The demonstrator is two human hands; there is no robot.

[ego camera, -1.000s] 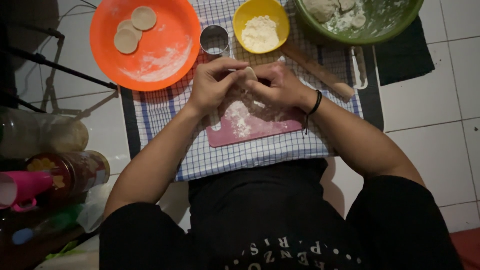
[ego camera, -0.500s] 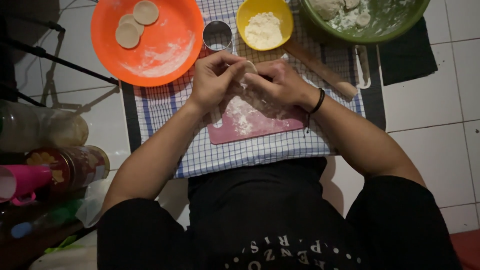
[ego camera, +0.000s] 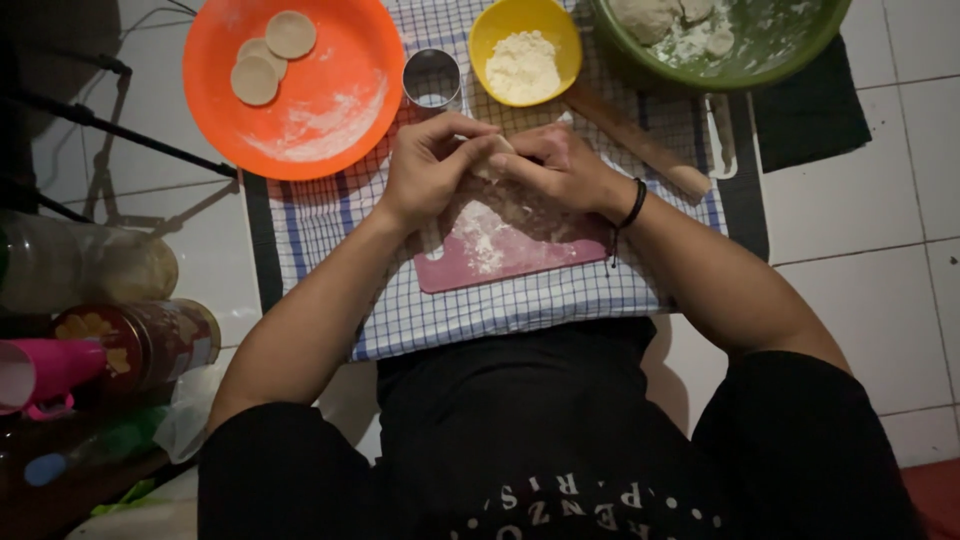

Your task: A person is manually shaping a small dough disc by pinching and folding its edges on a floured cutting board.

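My left hand and my right hand meet over a floured pink cutting board. Both pinch a small pale piece of dough between the fingertips. A black band circles my right wrist. The board lies on a blue-checked cloth. Just beyond my left hand stands a round metal cutter. A wooden rolling pin lies past my right hand.
An orange bowl at the far left holds two flat dough rounds. A yellow bowl of flour and a green bowl with dough lumps sit at the far edge. Jars and a pink cup stand at my left.
Both hands stay together on the dough piece, with small finger shifts. The view has drifted slightly.
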